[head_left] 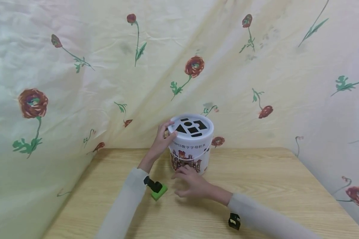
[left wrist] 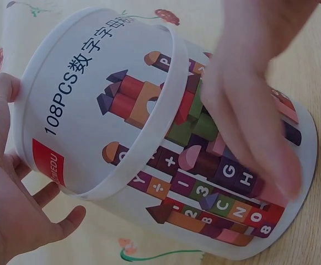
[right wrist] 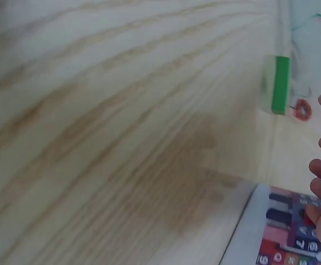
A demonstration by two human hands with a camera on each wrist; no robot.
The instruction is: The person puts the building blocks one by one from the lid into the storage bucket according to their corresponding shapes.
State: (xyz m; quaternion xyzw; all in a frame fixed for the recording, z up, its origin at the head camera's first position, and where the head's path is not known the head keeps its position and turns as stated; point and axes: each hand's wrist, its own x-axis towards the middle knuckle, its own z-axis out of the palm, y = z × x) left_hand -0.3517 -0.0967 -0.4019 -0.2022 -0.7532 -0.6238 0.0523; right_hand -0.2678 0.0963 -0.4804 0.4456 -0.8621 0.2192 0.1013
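A white lidded bucket (head_left: 190, 146) printed with toy blocks stands upright on the table. My left hand (head_left: 161, 139) rests against its upper left side, the fingers spread at the lid's rim. In the left wrist view, the fingers (left wrist: 6, 87) touch the rim of the bucket (left wrist: 100, 105). My right hand (head_left: 191, 182) is in front of the bucket's lower part, fingers loosely bent, nothing held. It covers part of the printed picture in the left wrist view. A green block (head_left: 159, 192) lies on the table left of my right hand, partly hidden by the left wrist camera.
The bucket's lid (head_left: 207, 124) has several black shaped holes, and a white carrying handle (left wrist: 174, 77) hangs across the front. The wooden table (head_left: 257, 179) ends at a flowered cloth (head_left: 155, 83) behind and at both sides.
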